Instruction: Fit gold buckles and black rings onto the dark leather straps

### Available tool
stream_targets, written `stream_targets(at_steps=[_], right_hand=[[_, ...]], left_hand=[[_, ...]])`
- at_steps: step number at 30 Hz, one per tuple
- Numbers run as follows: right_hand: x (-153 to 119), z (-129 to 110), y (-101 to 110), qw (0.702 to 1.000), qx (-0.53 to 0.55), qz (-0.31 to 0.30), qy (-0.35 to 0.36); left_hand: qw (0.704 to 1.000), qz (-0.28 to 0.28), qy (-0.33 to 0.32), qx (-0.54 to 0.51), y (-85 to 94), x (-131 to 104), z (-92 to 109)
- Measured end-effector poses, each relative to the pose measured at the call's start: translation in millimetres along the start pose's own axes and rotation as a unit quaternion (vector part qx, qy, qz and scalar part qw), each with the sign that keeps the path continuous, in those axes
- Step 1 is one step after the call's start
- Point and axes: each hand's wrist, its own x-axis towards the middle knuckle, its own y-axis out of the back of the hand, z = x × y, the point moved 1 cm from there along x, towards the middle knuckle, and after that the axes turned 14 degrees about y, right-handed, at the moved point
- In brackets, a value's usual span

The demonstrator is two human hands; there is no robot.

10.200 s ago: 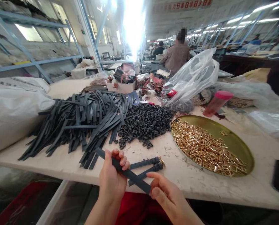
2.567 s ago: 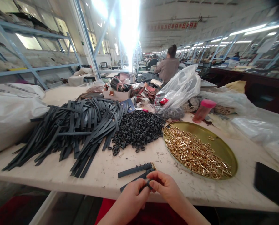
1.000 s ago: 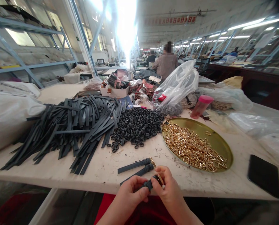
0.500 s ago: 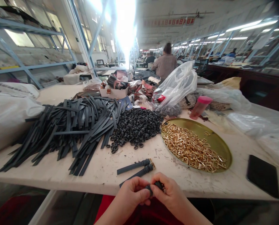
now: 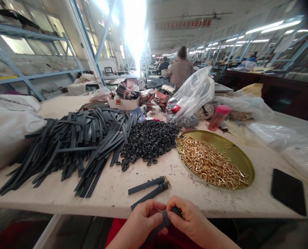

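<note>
At the table's near edge, my left hand (image 5: 149,218) pinches a dark strap (image 5: 166,219) between thumb and fingers. My right hand (image 5: 183,215) is closed on the other end of the same strap, and its fingertips meet those of the left. Whether a buckle sits in the right fingers is hidden. Just beyond lie two finished-looking straps (image 5: 146,185) with gold buckles (image 5: 166,182). Farther off are a heap of dark keeper loops (image 5: 151,140), a pile of loose dark strips (image 5: 92,138) and a round gold tray (image 5: 243,157) holding many gold buckles (image 5: 211,160).
A black phone-like slab (image 5: 288,192) lies at the right. Behind the tray stand a pink-lidded jar (image 5: 219,117) and a clear plastic bag (image 5: 192,93). A white sack (image 5: 11,131) fills the left side. A person (image 5: 181,71) sits farther back.
The view has shifted slightly. My hands have turned the strap a little, and more of its dark length now shows below my left thumb. Things on the table stay put.
</note>
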Motion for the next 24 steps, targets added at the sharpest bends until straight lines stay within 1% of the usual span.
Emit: stream_targets(at_steps=[2,3,6,9,13,16,18,20,22,24], right_hand=[[-2,2,-1,1.000,-0.003,0.021,0.003],[-3,4,-2,0.999,-0.007,0.031,0.003],[-5,10,-8,0.998,-0.044,0.039,0.004],[-2,12,-15,0.997,-0.074,0.026,0.019],[8,12,-23,0.996,-0.072,0.038,0.027],[21,15,-25,0.996,-0.063,0.061,0.036],[34,19,-25,0.994,-0.071,0.076,0.034],[50,24,-24,0.989,-0.116,0.085,0.027],[67,29,-22,0.974,-0.208,0.089,0.022],[81,35,-20,0.951,-0.294,0.089,0.027]], left_hand=[[1.000,0.000,-0.010,-0.004,0.4,1,1],[1.000,-0.011,-0.010,0.010,0.8,1,2],[0.996,-0.035,0.016,0.083,2.9,0,4],[0.992,-0.013,0.035,0.119,7.0,3,2],[0.986,0.005,0.001,0.164,13.4,11,1],[0.974,0.016,-0.044,0.220,18.0,14,10],[0.948,0.055,-0.086,0.301,20.3,16,19],[0.905,0.122,-0.127,0.387,22.6,20,28],[0.865,0.187,-0.154,0.440,27.0,28,37],[0.841,0.228,-0.168,0.460,37.7,36,46]])
